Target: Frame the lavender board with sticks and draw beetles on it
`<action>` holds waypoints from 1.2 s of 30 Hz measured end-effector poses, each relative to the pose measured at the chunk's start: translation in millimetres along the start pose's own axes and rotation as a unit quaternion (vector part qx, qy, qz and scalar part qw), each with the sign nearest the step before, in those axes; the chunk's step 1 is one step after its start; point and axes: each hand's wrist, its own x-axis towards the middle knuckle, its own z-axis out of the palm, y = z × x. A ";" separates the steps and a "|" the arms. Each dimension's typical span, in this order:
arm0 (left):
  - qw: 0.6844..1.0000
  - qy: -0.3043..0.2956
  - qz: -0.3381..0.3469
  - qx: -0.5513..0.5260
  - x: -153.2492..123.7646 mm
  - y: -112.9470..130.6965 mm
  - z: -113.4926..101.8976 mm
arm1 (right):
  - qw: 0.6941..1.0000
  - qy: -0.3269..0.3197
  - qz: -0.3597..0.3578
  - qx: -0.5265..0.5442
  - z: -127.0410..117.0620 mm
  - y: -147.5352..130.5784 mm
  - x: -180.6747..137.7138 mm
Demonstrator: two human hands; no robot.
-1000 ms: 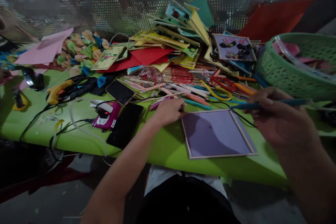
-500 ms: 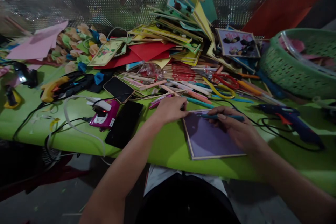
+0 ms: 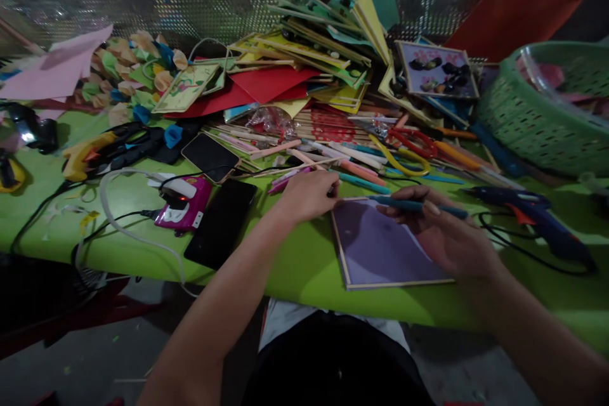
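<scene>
A purple card framed with thin wooden sticks [image 3: 375, 247] lies flat on the green table [image 3: 295, 266] in front of me. My left hand [image 3: 309, 193] rests at the card's upper left corner, fingers curled and pressed down on its edge. My right hand [image 3: 447, 235] hovers over the right half of the card and grips a thin teal stick [image 3: 413, 205] that lies level along the card's top edge. That hand hides the card's right side.
A blue glue gun [image 3: 533, 216] with a black cord lies right of the card. A green basket [image 3: 542, 111] stands at the far right. Behind are scissors [image 3: 404, 146], coloured sticks, piled paper crafts [image 3: 323, 57], two phones [image 3: 221, 219], and a pink device [image 3: 183, 206].
A second ago my right hand was raised at the right with the teal stick. It has come down over the card. The left hand has stayed at the card's corner.
</scene>
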 end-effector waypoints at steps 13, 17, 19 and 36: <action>1.000 0.009 0.004 -0.010 0.6 -1.1 2.8 | 0.994 -0.069 0.072 -0.046 0.1 0.3 -5.9; 1.000 0.009 0.013 -0.013 0.1 -2.2 2.6 | 0.997 0.029 0.019 -0.064 0.7 -1.7 -2.0; 1.000 0.008 0.010 -0.014 -0.3 -2.4 2.0 | 0.995 0.042 0.016 -0.086 2.1 -1.8 -0.5; 1.000 -0.023 0.005 -0.004 -0.2 1.2 -3.7 | 0.951 0.021 -0.085 -0.298 1.5 7.5 -1.6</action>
